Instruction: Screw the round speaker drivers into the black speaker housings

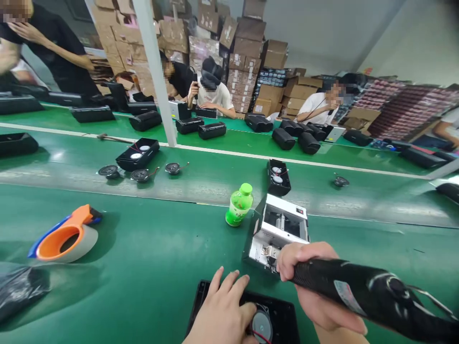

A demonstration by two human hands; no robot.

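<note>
A black electric screwdriver (344, 286) is in the grip of my right hand (315, 277), its front end reaching to a white and black screw feeder (287, 217). The tip is hidden behind my fingers. At the bottom, my left hand (225, 310) lies with fingers spread over a black speaker housing (281, 310). A round speaker driver (262, 325) with a red wire sits in that housing, beside my left thumb. Just left of the feeder stands a bottle with a green cap (239, 205).
An orange and blue tape dispenser (68, 234) and a plastic bag (21, 291) lie at left. Beyond a ledge, open housings (278, 177) and loose drivers (141, 175) rest on a green surface. Several people sit or stand across the line, by a white post (154, 71).
</note>
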